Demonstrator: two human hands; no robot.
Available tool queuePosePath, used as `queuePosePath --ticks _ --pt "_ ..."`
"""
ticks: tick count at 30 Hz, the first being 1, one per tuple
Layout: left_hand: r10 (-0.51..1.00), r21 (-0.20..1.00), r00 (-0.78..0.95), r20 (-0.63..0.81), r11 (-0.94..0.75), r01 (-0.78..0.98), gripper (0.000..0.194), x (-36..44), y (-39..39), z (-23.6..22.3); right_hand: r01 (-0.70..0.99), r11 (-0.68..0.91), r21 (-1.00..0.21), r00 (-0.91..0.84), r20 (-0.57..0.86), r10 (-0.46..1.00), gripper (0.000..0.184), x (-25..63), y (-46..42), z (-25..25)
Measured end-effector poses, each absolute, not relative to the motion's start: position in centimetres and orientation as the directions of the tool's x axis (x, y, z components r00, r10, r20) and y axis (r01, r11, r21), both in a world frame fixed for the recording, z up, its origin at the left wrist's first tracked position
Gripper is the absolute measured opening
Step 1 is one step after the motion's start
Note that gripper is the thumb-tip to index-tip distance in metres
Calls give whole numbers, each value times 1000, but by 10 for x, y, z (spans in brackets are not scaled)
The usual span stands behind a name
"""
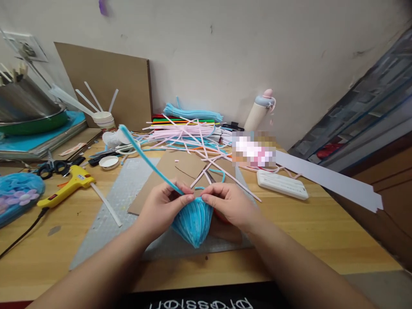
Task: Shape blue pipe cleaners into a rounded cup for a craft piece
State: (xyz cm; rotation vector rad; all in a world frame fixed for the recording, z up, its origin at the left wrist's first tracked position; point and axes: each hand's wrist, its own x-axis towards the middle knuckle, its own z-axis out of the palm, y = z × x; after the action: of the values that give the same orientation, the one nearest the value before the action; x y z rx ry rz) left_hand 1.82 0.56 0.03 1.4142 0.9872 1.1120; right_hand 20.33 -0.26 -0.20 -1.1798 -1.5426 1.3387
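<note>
Both my hands hold a blue cone-shaped piece (194,221) made of wound blue pipe cleaners, its tip pointing down over the grey cutting mat (106,214). My left hand (162,208) is closed round its left side and pinches a long blue pipe cleaner (144,156) that sticks up and to the left. My right hand (230,205) is closed on the piece's upper right edge, thumb and fingers pinched together. A sheet of brown cardboard (183,165) lies on the mat behind my hands.
A heap of pink, blue and coloured pipe cleaners (189,133) lies at the back. A yellow glue gun (66,186), black scissors (53,166), paper cups (104,121) and a metal pan (25,107) are on the left. A white case (281,183) and a bottle (259,110) are on the right.
</note>
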Motion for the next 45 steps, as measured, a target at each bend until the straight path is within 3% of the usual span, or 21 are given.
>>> queuePosePath --ticks 4,9,14,22,29,37,42,45 --pt "906 941 390 162 -261 215 8 17 0 7 251 105 -962 -161 65 985 10 196 -15 -1" --pt "847 869 441 298 -432 241 9 16 -4 10 262 153 -953 -163 113 980 13 195 -22 -4" --pt "846 846 395 358 -473 246 9 15 -5 10 283 181 -942 -171 136 976 15 196 -20 -5" --pt "870 854 303 389 -464 234 10 17 -8 9 336 474 -814 -232 416 879 8 195 -24 -3" --pt "827 783 352 439 -544 302 11 14 -7 5 349 554 -756 -334 452 827 10 198 -22 -4" --pt "853 817 342 393 -495 295 10 14 -9 3 289 635 -716 -428 496 755 13 200 -21 -4" --pt "920 921 376 112 -238 307 10 13 -7 6 287 692 -662 -414 566 713 12 201 -18 -11" --pt "912 933 407 45 -184 309 14 12 -5 8 279 707 -650 -409 586 699 11 200 -16 -13"
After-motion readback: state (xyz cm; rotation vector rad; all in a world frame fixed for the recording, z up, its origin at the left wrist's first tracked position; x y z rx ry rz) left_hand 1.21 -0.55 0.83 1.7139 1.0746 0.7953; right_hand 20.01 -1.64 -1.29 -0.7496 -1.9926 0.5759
